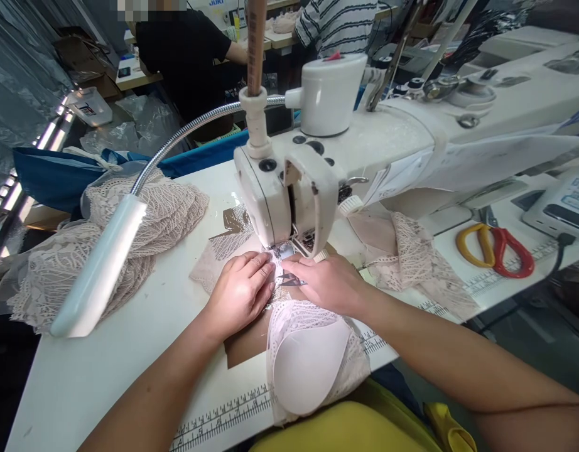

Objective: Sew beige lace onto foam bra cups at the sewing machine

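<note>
Below the sewing machine's head (259,188), a lace garment (301,316).
My left hand (240,285) lies outstretched upon it; my right hand (334,282) curls around pointed metal snips (292,282); nearer me, a smooth, rounded cup (308,364).

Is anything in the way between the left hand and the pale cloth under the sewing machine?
Nothing I can see: the left hand touches the pale cloth under the sewing machine. The pointy snips in the right hand sit beside its fingertips, not between.
</note>
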`<state>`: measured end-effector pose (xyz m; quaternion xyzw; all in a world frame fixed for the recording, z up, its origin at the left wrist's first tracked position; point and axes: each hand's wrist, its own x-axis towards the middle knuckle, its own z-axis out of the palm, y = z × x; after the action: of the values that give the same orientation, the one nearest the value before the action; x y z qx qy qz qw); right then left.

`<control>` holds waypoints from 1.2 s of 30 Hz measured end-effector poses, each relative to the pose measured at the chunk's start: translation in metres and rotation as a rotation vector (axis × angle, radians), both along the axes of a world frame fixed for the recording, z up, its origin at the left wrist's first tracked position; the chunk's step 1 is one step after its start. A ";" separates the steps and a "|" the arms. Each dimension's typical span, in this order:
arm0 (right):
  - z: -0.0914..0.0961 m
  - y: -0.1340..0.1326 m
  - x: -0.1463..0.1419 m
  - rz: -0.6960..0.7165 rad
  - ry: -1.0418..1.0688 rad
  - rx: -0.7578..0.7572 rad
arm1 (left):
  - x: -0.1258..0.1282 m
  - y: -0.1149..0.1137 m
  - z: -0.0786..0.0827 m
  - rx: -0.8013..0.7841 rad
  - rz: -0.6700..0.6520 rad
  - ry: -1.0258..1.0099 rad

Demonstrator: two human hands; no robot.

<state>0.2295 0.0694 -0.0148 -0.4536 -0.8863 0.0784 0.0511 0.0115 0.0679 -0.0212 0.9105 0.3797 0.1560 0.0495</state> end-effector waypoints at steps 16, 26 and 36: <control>0.003 -0.004 -0.006 -0.002 0.017 -0.006 | 0.001 0.002 -0.001 0.014 -0.007 -0.038; 0.035 0.005 0.018 -0.010 0.197 -0.296 | -0.011 0.004 -0.011 -0.002 0.070 -0.075; 0.035 -0.047 0.047 0.070 0.041 -0.448 | -0.042 0.025 -0.014 -0.110 0.522 -0.132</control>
<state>0.2763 0.0223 0.0205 -0.4209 -0.8607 0.2841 -0.0353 -0.0306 0.0934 -0.0348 0.7657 0.6054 0.2015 0.0815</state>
